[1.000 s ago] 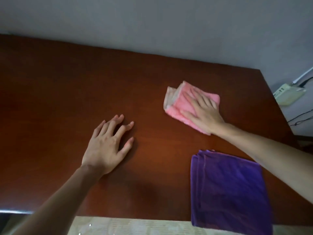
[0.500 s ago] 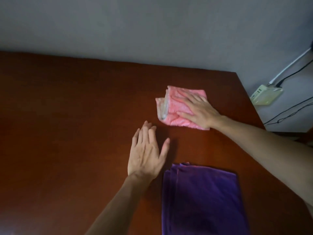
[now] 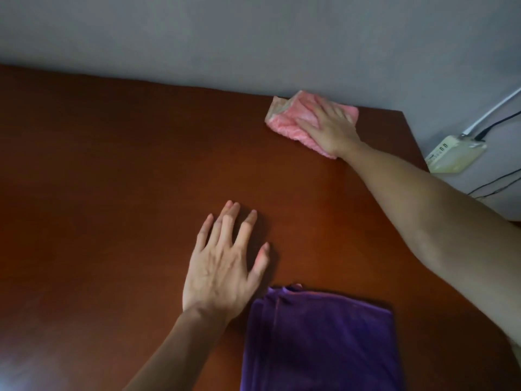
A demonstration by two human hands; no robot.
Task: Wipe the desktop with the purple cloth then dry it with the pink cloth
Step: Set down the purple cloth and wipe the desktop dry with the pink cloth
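The dark red-brown desktop fills most of the view. My right hand presses flat on the crumpled pink cloth at the desk's far edge, close to the wall and the far right corner. My left hand lies palm down on the bare wood with fingers spread, holding nothing. The folded purple cloth lies flat at the near edge, just right of my left wrist and touching neither hand.
A grey wall rises directly behind the desk. Past the right edge of the desk a pale power strip hangs with white and black cables. The desk's right edge runs diagonally under my right forearm.
My right hand has pushed the pink cloth away from me to the far edge by the wall. My left hand has moved toward the purple cloth and spread its fingers.
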